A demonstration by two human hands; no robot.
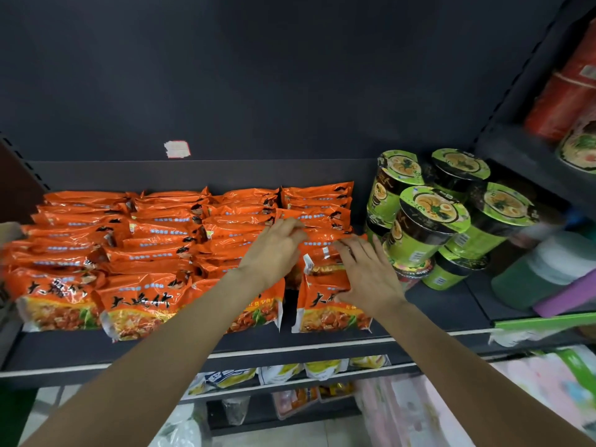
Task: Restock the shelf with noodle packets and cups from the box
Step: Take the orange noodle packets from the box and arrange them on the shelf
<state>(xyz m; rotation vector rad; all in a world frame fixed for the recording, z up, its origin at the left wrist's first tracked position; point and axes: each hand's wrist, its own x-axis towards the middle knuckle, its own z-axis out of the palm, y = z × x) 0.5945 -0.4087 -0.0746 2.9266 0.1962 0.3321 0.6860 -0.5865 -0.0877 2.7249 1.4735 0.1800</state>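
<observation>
Both hands rest on the rightmost row of orange noodle packets (332, 317) on the shelf (435, 301), right hand (367, 275) flat with its grip apart, left hand (277, 250) bent-fingered, grip unclear; the packets look light, crinkly, slippery and crushable, best taken by their edges.

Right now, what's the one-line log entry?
left hand, right hand: on rightmost row of orange plastic noodle packets | green-lidded noodle cups: stacked at right

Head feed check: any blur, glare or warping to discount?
Head view: orange packets, left hand and right hand sharp at centre; right edge smeared, red containers blurred; mild glare on packet foil; shelf edge bowed by the wide lens.
</observation>
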